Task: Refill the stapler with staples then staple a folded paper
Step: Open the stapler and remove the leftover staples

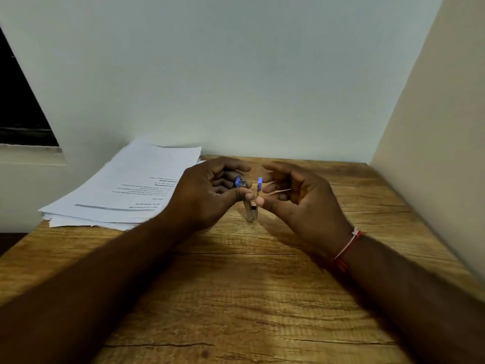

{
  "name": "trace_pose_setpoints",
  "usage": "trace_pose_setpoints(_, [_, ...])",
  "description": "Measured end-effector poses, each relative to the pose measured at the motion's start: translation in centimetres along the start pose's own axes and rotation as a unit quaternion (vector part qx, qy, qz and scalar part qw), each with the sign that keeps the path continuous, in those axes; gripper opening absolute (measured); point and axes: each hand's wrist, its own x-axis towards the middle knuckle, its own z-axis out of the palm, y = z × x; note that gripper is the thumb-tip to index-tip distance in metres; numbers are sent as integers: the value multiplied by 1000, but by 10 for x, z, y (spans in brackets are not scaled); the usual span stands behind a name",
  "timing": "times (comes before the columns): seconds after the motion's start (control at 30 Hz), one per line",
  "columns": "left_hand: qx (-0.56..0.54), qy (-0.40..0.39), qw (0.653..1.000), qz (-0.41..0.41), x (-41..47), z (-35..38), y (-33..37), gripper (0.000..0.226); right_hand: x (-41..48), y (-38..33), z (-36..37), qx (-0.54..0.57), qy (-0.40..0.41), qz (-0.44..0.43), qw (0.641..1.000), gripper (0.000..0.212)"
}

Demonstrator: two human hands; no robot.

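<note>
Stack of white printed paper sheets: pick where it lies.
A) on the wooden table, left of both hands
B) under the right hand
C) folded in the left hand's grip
A: the stack of white printed paper sheets lies flat on the wooden table, left of the left hand, which holds the small blue-and-metal stapler.

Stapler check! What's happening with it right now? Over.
Left hand grips stapler, opened up. Right hand pinches its blue-tipped part. Paper stack lies far left, untouched. Nothing in the way.
</note>
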Motion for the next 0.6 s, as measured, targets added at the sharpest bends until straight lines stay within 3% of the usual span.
trace_pose_setpoints(0.13, [19, -6, 1000, 19, -3, 4, 4, 51, -2, 1, -2, -89, -20, -45, 995, 45])
trace_pose_setpoints(0.37, [29, 3, 999, 20, -2, 6, -1, 39, 0, 10, -3, -64, -10, -35, 997, 24])
trace_pose_setpoints(0.5, [-16, 43, 998, -38, 2, 0, -4, 35, 4, 15, -10, -68, 29, -24, 997, 19])
trace_pose_setpoints(0.6, [-114, 79, 988, -71, 5, -8, -6, 32, 9, 17, -19, -54, 36, -7, 998, 17])
